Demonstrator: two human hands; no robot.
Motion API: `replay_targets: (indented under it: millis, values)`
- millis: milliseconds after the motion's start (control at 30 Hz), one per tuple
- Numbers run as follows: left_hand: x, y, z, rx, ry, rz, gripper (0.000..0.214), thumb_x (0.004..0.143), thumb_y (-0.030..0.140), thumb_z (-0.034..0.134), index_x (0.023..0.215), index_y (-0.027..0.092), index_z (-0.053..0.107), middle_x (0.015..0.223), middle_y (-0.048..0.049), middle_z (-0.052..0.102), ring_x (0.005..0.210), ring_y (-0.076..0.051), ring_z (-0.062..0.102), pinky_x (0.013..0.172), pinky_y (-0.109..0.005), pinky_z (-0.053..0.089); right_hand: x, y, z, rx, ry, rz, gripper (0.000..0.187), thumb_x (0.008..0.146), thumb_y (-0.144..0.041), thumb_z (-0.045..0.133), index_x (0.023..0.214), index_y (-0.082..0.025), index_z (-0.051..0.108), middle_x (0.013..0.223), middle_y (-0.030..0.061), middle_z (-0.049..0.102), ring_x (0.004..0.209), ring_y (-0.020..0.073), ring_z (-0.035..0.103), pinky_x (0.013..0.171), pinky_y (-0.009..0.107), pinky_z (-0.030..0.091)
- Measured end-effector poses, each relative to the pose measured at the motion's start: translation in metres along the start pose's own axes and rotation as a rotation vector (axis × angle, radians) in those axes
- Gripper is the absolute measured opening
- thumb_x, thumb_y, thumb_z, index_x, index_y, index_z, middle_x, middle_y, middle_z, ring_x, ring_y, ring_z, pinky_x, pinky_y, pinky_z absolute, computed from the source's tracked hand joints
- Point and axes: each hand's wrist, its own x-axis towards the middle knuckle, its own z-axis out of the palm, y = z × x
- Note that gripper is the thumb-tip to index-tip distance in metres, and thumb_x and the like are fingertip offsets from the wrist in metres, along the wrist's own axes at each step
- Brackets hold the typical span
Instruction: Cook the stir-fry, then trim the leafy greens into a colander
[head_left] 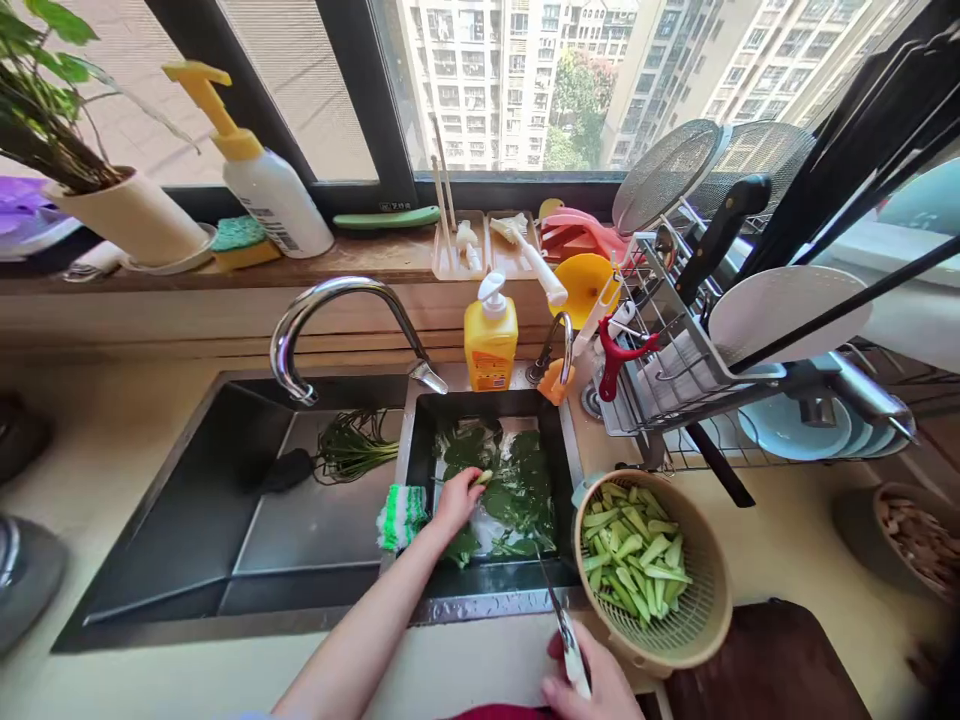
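Observation:
Over the small right sink basin point(420, 440), my left hand point(457, 503) is closed, its fingertips pinching a small pale green vegetable piece point(484, 477). Dark green leaves point(529, 480) float in the water below it. My right hand point(592, 675) is at the counter's front edge, wrapped round the white handle of a knife point(559, 605). The blade points up and forward over the basin's front rim. Just right of the knife stands a beige colander point(709, 590) holding many cut green vegetable pieces point(637, 550).
A green-and-white scrubber point(401, 517) sits on the divider. Thin green stems point(356, 447) lie in the large left basin point(187, 500). Behind are a curved faucet point(337, 290) and a yellow pump bottle point(491, 340). A loaded dish rack point(675, 370) and dark board point(765, 665) stand right.

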Motion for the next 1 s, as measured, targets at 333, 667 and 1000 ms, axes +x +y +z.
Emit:
replay_targets:
  millis: [333, 667, 1000]
  values:
    - [-0.092, 0.046, -0.033, 0.411, 0.058, 0.28, 0.014, 0.078, 0.012, 0.042, 0.084, 0.018, 0.052, 0.087, -0.0066, 0.059, 0.086, -0.02, 0.054, 0.074, -0.031, 0.042, 0.094, -0.08, 0.066, 0.433, 0.235, -0.051, 0.029, 0.058, -0.04, 0.067, 0.065, -0.019, 0.049, 0.05, -0.0062, 0.045, 0.047, 0.0105, 0.039, 0.046, 0.023, 0.031]
    - [-0.101, 0.054, -0.054, -0.031, -0.218, 0.419, 0.012, 0.083, 0.023, 0.043, 0.082, 0.018, 0.053, 0.092, -0.0056, 0.06, 0.086, -0.016, 0.055, 0.079, -0.028, 0.044, 0.097, -0.081, 0.078, 0.457, 0.271, -0.156, 0.025, 0.055, -0.031, 0.068, 0.069, -0.017, 0.051, 0.054, -0.0065, 0.048, 0.049, 0.0095, 0.041, 0.048, 0.022, 0.032]
    - [-0.067, 0.038, -0.065, 0.131, -0.343, 0.38, 0.022, 0.078, 0.015, 0.041, 0.088, 0.018, 0.06, 0.087, -0.006, 0.057, 0.085, -0.017, 0.052, 0.079, -0.029, 0.04, 0.086, -0.091, 0.063, 0.562, 0.331, -0.118, 0.023, 0.052, -0.022, 0.068, 0.07, -0.015, 0.055, 0.056, -0.0056, 0.052, 0.051, 0.0101, 0.045, 0.051, 0.023, 0.036]
